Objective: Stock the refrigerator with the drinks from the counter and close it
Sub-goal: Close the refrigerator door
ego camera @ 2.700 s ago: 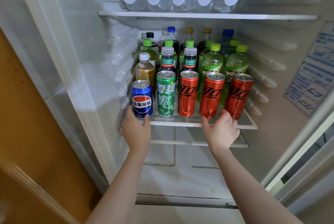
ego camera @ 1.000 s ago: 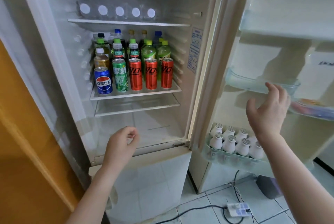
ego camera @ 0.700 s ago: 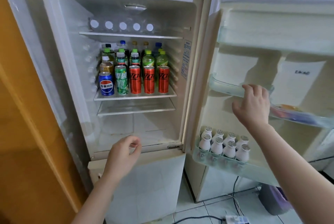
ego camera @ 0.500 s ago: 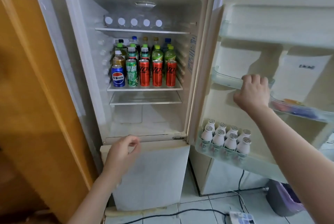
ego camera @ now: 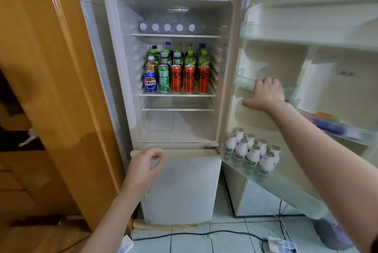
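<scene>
Head: right hand (ego camera: pixel 268 93) grips door shelf (ego camera: pixel 244 82); left hand (ego camera: pixel 146 164) loosely curled.

Cans (ego camera: pixel 177 79) wall middle shelf (ego camera: pixel 177 95); lower shelf (ego camera: pixel 177 108) free.

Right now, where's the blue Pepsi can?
In the head view, the blue Pepsi can stands at the left end of the front row on the middle shelf, beside the green can.

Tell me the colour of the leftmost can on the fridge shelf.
The leftmost can is blue with a red-white-blue emblem, clearest in the head view.
</scene>
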`<act>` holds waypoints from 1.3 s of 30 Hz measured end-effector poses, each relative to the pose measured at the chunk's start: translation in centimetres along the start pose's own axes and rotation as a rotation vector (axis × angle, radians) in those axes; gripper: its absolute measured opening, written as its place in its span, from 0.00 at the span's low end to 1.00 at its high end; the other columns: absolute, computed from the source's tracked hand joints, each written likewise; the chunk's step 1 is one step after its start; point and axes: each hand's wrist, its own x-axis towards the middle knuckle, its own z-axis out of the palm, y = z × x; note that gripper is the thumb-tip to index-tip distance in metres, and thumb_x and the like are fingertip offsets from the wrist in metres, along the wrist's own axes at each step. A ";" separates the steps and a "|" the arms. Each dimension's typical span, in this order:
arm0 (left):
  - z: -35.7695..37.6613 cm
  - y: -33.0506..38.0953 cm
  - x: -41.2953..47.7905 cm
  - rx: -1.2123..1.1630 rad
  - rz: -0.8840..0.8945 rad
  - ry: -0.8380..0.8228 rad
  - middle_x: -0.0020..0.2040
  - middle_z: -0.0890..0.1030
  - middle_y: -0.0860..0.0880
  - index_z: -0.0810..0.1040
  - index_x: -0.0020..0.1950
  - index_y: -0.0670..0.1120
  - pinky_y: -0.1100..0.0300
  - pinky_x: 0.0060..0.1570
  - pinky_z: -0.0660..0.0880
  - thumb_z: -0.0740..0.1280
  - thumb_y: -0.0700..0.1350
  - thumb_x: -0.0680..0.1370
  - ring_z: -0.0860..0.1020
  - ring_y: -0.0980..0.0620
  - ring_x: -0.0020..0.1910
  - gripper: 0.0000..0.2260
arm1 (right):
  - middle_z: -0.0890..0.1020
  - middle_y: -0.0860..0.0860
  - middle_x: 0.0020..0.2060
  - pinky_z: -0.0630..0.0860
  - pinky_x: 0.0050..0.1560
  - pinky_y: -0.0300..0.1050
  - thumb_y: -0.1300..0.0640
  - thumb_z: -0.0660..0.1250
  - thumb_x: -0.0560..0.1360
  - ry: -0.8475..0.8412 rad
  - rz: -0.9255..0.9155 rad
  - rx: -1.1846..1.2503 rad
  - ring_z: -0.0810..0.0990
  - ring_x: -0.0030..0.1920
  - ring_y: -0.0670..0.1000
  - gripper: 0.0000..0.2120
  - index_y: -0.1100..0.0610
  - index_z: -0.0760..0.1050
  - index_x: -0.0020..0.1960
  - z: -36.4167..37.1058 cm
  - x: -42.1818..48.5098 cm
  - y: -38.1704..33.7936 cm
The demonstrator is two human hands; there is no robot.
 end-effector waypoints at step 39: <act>5.1 8.7 -7.6 -0.522 0.172 0.190 0.63 0.72 0.59 0.67 0.67 0.59 0.55 0.64 0.72 0.62 0.52 0.76 0.71 0.60 0.64 0.19 | 0.78 0.48 0.60 0.72 0.59 0.62 0.48 0.50 0.79 0.387 -0.243 1.439 0.75 0.63 0.55 0.23 0.58 0.75 0.62 -1.4 -24.0 -4.8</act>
